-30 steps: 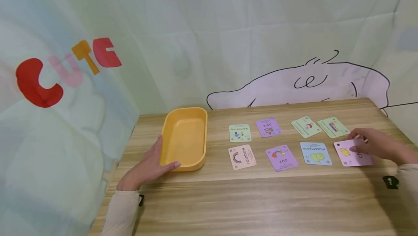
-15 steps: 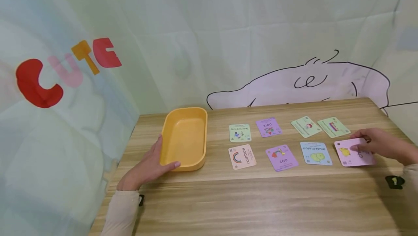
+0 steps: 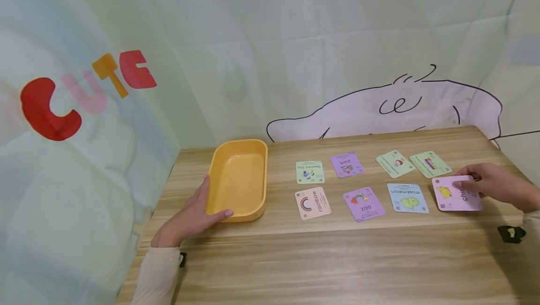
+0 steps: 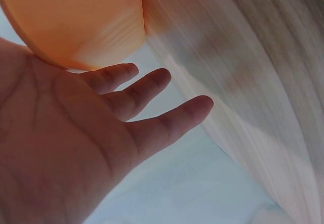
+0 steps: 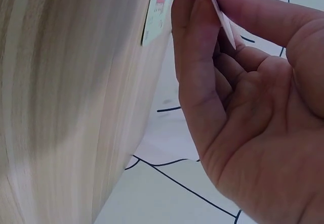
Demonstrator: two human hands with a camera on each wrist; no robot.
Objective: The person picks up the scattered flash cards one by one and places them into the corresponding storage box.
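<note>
In the head view my left hand (image 3: 190, 216) rests against the yellow tray (image 3: 238, 181), thumb at its near rim and the other fingers along its left side. Those fingers look straight in the left wrist view, beside the orange-looking tray wall (image 4: 101, 27). At the right, my right hand (image 3: 499, 185) pinches a pink picture card (image 3: 449, 197) with a yellow drawing and lettering starting "chi". The right wrist view shows this card (image 5: 223, 24) edge-on between thumb and fingers. Left of it lies the blue muskmelon card (image 3: 408, 198); behind are two green cards, one beneath a boat-like picture (image 3: 430, 163).
More cards lie flat on the wooden table (image 3: 316, 263): purple zoo (image 3: 364, 204), peach rainbow (image 3: 313, 203), purple park (image 3: 347, 164), green Teachers' Day (image 3: 310, 172) and another green one (image 3: 395, 164). A printed cloth (image 3: 295, 61) hangs behind the table.
My right hand has raised the pink card slightly from the table, its near edge shifting up in the head view. My left hand and the tray have stayed put.
</note>
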